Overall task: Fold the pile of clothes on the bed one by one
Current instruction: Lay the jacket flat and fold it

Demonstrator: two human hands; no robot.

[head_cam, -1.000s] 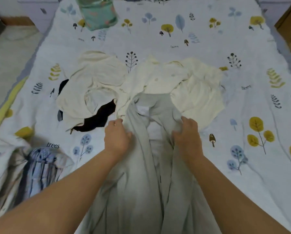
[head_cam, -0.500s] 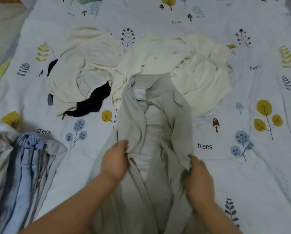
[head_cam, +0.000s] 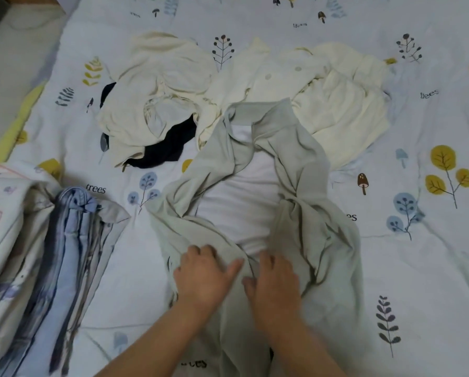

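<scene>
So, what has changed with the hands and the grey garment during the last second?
Both hands slid down the grey garment toward the person: from near its collar to its lower part. The left hand and right hand now lie close together there, fingers fairly flat on the cloth. The front has spread open, showing more white lining. The cream clothes and the striped pile stayed where they were.

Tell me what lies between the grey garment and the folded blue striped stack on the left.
In the head view, only bare printed bedsheet lies between the grey garment and the blue striped stack.
</scene>
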